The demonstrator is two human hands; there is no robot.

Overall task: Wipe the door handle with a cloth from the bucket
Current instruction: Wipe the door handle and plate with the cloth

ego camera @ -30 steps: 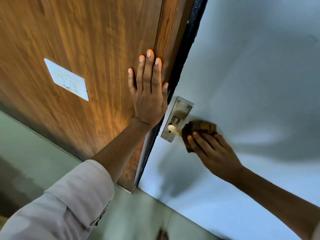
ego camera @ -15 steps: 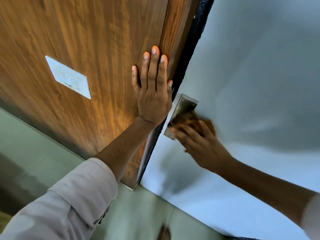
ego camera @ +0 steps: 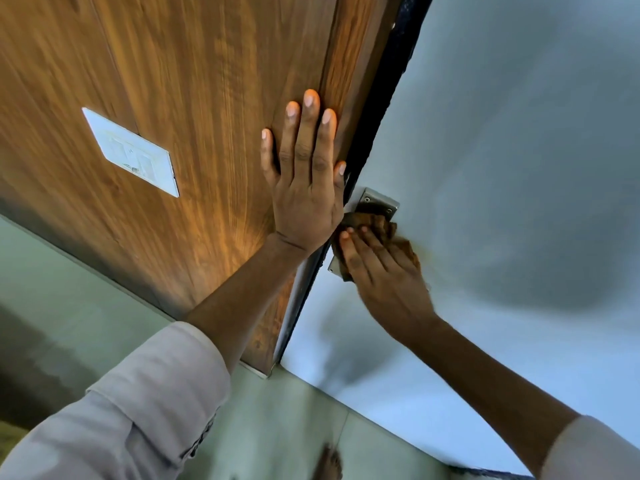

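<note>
1. While the left hand [ego camera: 304, 188] lies flat and open on the wooden panel [ego camera: 194, 98], bracing, the right hand [ego camera: 377, 271] presses the brown cloth [ego camera: 388, 233] onto the handle plate [ego camera: 379, 201] at the door's [ego camera: 519, 168] edge.
2. The handle lies hidden under the cloth.
3. Good practice: wrap the cloth around the lever and keep pressure even.

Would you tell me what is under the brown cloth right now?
The cloth covers the metal plate's middle; only its top and bottom corners show. The handle itself is hidden beneath cloth and right hand.
</note>
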